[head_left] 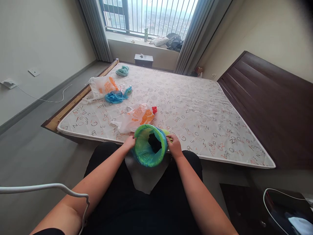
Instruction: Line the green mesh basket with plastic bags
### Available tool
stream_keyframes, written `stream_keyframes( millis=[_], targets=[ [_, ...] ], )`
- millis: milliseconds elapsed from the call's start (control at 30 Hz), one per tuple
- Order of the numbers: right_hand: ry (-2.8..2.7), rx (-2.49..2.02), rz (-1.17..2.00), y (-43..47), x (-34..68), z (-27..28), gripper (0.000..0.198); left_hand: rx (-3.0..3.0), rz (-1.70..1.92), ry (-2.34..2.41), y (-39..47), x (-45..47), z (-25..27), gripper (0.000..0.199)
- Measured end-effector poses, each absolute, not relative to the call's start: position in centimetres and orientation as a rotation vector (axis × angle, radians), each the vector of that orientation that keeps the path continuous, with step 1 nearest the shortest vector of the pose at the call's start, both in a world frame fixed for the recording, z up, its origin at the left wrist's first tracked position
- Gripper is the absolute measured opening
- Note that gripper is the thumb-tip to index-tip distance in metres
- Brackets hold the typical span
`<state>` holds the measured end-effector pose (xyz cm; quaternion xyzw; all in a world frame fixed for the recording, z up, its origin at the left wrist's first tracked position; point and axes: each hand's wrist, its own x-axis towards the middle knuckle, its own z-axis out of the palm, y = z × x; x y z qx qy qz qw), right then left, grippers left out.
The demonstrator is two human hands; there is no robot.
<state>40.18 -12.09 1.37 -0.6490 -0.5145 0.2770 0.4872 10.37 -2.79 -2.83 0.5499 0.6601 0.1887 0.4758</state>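
Between my knees is a round, open-ended green-and-blue tube [144,152] with a rolled rim and a mesh-like wall. Its opening faces me, and something dark shows through the far end. My left hand [129,143] pinches the tube's left edge. On the opposite side, my right hand [174,146] has its fingers closed at the tube's right edge, by a yellow-green ribbed piece [166,132]. I cannot tell whether that piece is part of the tube. Just beyond lies a white-and-orange plastic bag [137,118] with a small red item [154,110] beside it.
A lettered mattress [190,114] spreads ahead, with another plastic bag [101,86], a blue plastic bag [114,97] and a teal coiled bundle [122,70] at its left. The headboard [266,107] rises right. A white cable [61,187] crosses near my left arm.
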Motion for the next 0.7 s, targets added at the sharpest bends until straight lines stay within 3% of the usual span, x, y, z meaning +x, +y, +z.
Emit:
stream_keyframes(
  millis=[200, 700],
  targets=[
    [-1.114, -1.657, 0.633, -12.3, 40.2, 1.9, 0.023, 1.391, 0.541, 1.616, -2.8, 10.3, -1.9, 0.014],
    [-0.893, -1.728, 0.815, -12.0, 40.3, 2.7, 0.029, 1.695, 0.606, 1.635, -3.1, 10.2, -1.1, 0.036]
  ],
)
